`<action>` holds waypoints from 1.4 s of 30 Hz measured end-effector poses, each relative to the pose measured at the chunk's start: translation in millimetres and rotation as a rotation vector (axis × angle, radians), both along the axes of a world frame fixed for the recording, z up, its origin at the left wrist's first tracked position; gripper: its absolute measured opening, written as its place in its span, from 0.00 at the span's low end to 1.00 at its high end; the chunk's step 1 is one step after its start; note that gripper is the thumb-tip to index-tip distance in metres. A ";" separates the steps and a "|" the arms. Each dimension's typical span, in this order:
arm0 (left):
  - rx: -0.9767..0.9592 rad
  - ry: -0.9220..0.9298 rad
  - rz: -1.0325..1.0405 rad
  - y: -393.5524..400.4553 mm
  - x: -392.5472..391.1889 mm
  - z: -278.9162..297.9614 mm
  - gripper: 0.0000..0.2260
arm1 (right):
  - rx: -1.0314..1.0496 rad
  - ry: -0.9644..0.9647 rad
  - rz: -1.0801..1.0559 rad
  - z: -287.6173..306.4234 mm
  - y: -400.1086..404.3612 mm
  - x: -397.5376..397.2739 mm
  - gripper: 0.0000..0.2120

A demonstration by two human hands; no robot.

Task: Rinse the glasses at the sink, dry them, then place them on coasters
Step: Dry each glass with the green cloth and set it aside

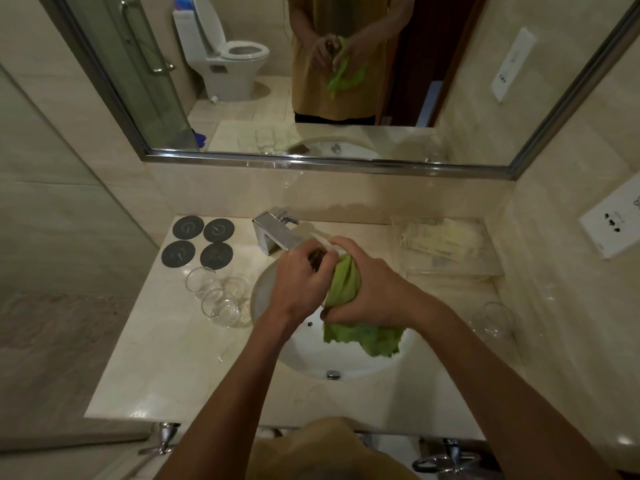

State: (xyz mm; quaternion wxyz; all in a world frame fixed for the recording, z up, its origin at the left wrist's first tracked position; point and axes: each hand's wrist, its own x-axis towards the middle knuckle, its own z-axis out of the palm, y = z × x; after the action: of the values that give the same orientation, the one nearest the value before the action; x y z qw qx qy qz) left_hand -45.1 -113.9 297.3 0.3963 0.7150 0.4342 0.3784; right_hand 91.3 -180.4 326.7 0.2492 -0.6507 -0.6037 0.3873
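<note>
The glass [317,259], grasped in the left hand's [298,282] grip while the right hand [363,289] clenches the green cloth [346,282] against it, could slip wet into the sink [311,362] and crack.

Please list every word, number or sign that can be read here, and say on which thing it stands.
No text is readable.
Four round dark grey coasters: pale curved marks, too faint to read.
White wall socket plate: small marks, too blurred.
Clear plastic tray of wrapped items: print too small.

Both forearms are reaching up from the lower frame toward centre; the left hand [298,278] is gripping, fingers curled, the right hand [367,289] clutching beside it.
</note>
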 end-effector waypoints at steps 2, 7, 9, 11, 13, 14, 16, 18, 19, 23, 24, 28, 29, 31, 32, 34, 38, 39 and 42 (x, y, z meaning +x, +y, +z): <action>-0.042 0.004 0.058 0.6 1.1 2.2 0.17 | 0.158 -0.259 -0.043 -4.3 -2.2 -15.5 0.52; -0.109 0.086 0.099 5.8 3.6 8.9 0.20 | 0.582 -0.704 -0.230 -35.9 -8.3 -38.6 0.51; -0.119 0.120 0.112 7.2 3.0 6.4 0.19 | 0.536 -0.690 -0.232 -38.7 -9.3 -42.1 0.54; -0.132 0.156 0.133 9.6 1.4 3.0 0.19 | 0.400 -0.574 -0.170 -34.5 -8.8 -40.8 0.59; -0.153 0.195 0.157 13.3 -2.7 0.4 0.18 | 0.212 -0.365 -0.029 -25.6 -10.2 -33.4 0.61; -0.172 0.190 0.162 15.7 -5.3 -0.1 0.18 | 0.154 -0.235 0.021 -20.7 -10.9 -29.8 0.59; -0.224 0.146 0.159 19.6 -9.8 0.9 0.19 | 0.124 0.082 -0.015 -11.3 -10.6 -23.5 0.52; -0.255 0.106 0.139 19.4 -11.8 5.1 0.19 | 0.126 0.314 -0.130 -4.3 -8.5 -17.9 0.44; -0.265 0.091 0.131 19.0 -11.5 7.1 0.17 | 0.137 0.313 -0.145 -3.3 -7.4 -15.6 0.42; -0.264 0.084 0.135 18.0 -7.7 10.6 0.20 | 0.251 -0.159 -0.041 -11.8 -7.9 -14.0 0.42; -0.254 0.087 0.140 17.1 -6.6 10.7 0.21 | 0.305 -0.266 -0.043 -16.1 -8.3 -16.3 0.45; -0.178 0.101 0.167 10.5 -1.1 13.5 0.19 | 0.479 -0.446 -0.148 -32.4 -3.2 -22.5 0.47; -0.148 0.112 0.171 9.8 0.1 14.1 0.19 | 0.476 -0.453 -0.168 -34.3 -1.0 -22.9 0.46; -0.091 0.129 0.177 10.2 0.0 14.8 0.19 | 0.398 -0.420 -0.196 -29.8 2.7 -23.0 0.44; -0.061 0.134 0.174 10.7 -1.1 15.2 0.20 | 0.318 -0.380 -0.198 -22.8 4.1 -21.7 0.41; 0.010 0.132 0.136 10.9 -3.8 16.5 0.20 | 0.118 -0.260 -0.133 -6.2 7.8 -14.7 0.35; 0.106 0.090 0.004 7.4 -4.2 19.9 0.18 | -0.158 0.096 0.029 18.1 15.2 7.8 0.30; 0.119 0.080 0.001 7.5 -3.6 20.6 0.18 | -0.189 0.133 0.036 20.2 15.9 11.1 0.32; 0.146 0.073 0.026 11.3 -2.6 20.6 0.16 | -0.132 0.094 -0.006 19.5 15.0 7.2 0.35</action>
State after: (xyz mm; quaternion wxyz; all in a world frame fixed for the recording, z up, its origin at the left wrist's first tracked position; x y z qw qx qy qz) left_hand -47.8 -102.6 318.0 0.3222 0.7495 0.4290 0.3878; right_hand 98.6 -165.4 346.2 0.2348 -0.6486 -0.5626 0.4558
